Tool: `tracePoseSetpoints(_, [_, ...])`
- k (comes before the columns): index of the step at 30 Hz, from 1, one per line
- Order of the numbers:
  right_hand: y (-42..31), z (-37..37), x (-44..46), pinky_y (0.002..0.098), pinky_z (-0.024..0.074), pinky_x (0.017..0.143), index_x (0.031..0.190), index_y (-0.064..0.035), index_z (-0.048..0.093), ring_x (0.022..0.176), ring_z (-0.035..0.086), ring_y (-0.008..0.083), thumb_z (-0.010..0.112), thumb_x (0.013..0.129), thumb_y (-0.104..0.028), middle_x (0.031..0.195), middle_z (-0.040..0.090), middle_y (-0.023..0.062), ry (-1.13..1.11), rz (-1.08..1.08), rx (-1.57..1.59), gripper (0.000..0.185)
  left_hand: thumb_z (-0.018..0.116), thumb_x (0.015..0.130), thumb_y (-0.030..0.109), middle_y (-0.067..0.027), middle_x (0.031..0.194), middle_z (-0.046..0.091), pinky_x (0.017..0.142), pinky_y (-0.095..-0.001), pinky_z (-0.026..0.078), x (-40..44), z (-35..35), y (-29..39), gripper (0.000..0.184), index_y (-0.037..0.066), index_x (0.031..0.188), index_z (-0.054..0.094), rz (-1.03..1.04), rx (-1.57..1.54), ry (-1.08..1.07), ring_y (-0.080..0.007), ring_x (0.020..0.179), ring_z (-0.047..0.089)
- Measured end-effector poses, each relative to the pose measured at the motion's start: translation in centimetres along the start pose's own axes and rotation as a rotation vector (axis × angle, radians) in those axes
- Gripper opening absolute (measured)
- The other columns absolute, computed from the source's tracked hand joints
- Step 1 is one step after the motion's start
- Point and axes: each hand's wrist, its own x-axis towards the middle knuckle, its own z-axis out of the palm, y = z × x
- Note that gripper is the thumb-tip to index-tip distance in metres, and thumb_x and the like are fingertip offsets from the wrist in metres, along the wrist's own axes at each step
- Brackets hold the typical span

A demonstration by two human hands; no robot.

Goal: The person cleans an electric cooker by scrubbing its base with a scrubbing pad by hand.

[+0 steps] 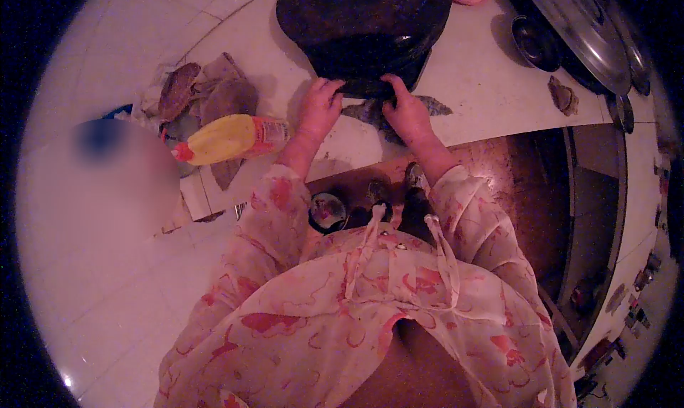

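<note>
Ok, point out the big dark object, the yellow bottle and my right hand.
Big dark object (365, 32): head view, its upper surface.
Yellow bottle (231, 138): head view, middle of its body.
Right hand (409, 112): head view, back of the hand.

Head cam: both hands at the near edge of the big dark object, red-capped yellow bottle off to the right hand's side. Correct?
Not quite: the head view shows the red-capped yellow bottle off to the left hand's side, not the right hand's. Both hands are at the near edge of the big dark object.
</note>
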Motion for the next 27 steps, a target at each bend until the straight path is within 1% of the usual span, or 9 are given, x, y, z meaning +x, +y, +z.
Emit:
tracePoseSetpoints(2, [0.1, 0.1, 0.1, 0.0495, 0.0449, 0.066, 0.12, -0.0263, 0.039, 0.076, 0.058, 0.0412, 0.055, 0.073, -0.011, 0.076, 0.059, 0.0218, 0.004, -0.001, -0.001, 0.052, 0.059, 0.076, 0.009, -0.0117, 0.09, 0.057, 0.076, -0.038, 0.045, 0.0, -0.3, -0.1, 0.027, 0.01, 0.103, 0.06, 0.003, 0.035, -0.027, -0.0322, 0.086, 0.054])
tracePoseSetpoints(4, [0.2, 0.0, 0.0, 0.049, 0.045, 0.066, 0.12, -0.0264, 0.039, 0.075, 0.058, 0.0411, 0.055, 0.073, -0.011, 0.075, 0.059, 0.0214, 0.06, -0.092, 0.051, 0.052, 0.06, 0.076, 0.01, -0.0123, 0.091, 0.059, 0.076, -0.0384, 0.046, 0.2, -0.4, -0.8, 0.026, 0.009, 0.102, 0.059, 0.102, 0.105, -0.011, -0.0326, 0.085, 0.055])
tracePoseSetpoints(11, [-0.2, -0.5, 0.1, 0.0476, 0.0456, 0.067, 0.12, -0.0262, 0.04, 0.076, 0.059, 0.0401, 0.055, 0.074, -0.013, 0.077, 0.06, 0.0204, -0.007, 0.0, 0.023, 0.051, 0.061, 0.076, 0.01, -0.0134, 0.088, 0.06, 0.074, -0.0389, 0.047, 1.8, -1.4, -0.6, 0.024, 0.009, 0.1, 0.058, 0.166, 0.117, -0.135, -0.0337, 0.081, 0.057])
tracePoseSetpoints(13, [0.1, -0.1, 0.1, 0.0478, 0.0455, 0.066, 0.12, -0.0263, 0.04, 0.076, 0.058, 0.0403, 0.055, 0.074, -0.013, 0.077, 0.06, 0.0197, 0.002, -0.003, -0.007, 0.05, 0.062, 0.076, 0.011, -0.0128, 0.088, 0.061, 0.073, -0.0369, 0.047, 2.2, -1.9, 0.2, 0.023, 0.007, 0.098, 0.058, 0.005, 0.13, -0.278, -0.0307, 0.08, 0.058])
tracePoseSetpoints(14, [0.3, 0.0, 0.1, 0.0478, 0.0455, 0.066, 0.12, -0.0263, 0.04, 0.076, 0.058, 0.0403, 0.055, 0.074, -0.013, 0.077, 0.06, 0.0197, 0.004, -0.004, -0.006, 0.05, 0.062, 0.076, 0.011, -0.0128, 0.088, 0.061, 0.073, -0.0369, 0.047, 2.3, -1.8, 0.0, 0.023, 0.007, 0.098, 0.058, 0.007, 0.13, -0.277, -0.0307, 0.08, 0.058])
tracePoseSetpoints(16, [0.4, 0.0, 0.1, 0.0484, 0.0453, 0.066, 0.12, -0.0264, 0.04, 0.075, 0.058, 0.0405, 0.054, 0.075, -0.013, 0.075, 0.059, 0.0191, 0.004, -0.017, -0.022, 0.05, 0.063, 0.075, 0.011, -0.0124, 0.085, 0.062, 0.071, -0.0352, 0.048, 2.5, -1.2, -1.1, 0.023, 0.003, 0.097, 0.057, -0.278, -0.18, -0.285, -0.0271, 0.077, 0.059])
tracePoseSetpoints(20, [0.5, 0.1, 0.2, 0.0487, 0.0453, 0.065, 0.119, -0.0264, 0.04, 0.074, 0.058, 0.0407, 0.054, 0.075, -0.013, 0.074, 0.059, 0.0192, 0.005, -0.005, 0.027, 0.049, 0.065, 0.074, 0.01, -0.0127, 0.082, 0.063, 0.065, -0.0356, 0.048, 2.6, -0.6, -1.5, 0.021, 0.002, 0.093, 0.058, -0.272, -0.179, -0.126, -0.0253, 0.076, 0.061])
tracePoseSetpoints(23, [0.5, 0.0, 0.3, 0.0487, 0.0452, 0.065, 0.119, -0.0265, 0.04, 0.074, 0.058, 0.0405, 0.055, 0.074, -0.013, 0.074, 0.059, 0.0196, 0.009, -0.005, 0.007, 0.049, 0.067, 0.071, 0.011, -0.0163, 0.081, 0.063, 0.067, -0.0371, 0.048, 2.6, -0.8, 0.5, 0.022, 0.0, 0.089, 0.06, -0.307, -0.111, -0.088, -0.029, 0.077, 0.062])
tracePoseSetpoints(27, [0.1, -0.3, 0.1, 0.0487, 0.0455, 0.065, 0.119, -0.0265, 0.04, 0.074, 0.058, 0.0407, 0.055, 0.074, -0.013, 0.074, 0.059, 0.0203, 0.01, -0.026, 0.013, 0.049, 0.064, 0.069, 0.014, -0.0209, 0.081, 0.062, 0.069, -0.0413, 0.048, 3.2, -0.4, 0.7, 0.022, 0.0, 0.085, 0.061, -0.277, 0.109, -0.112, -0.0366, 0.077, 0.06])
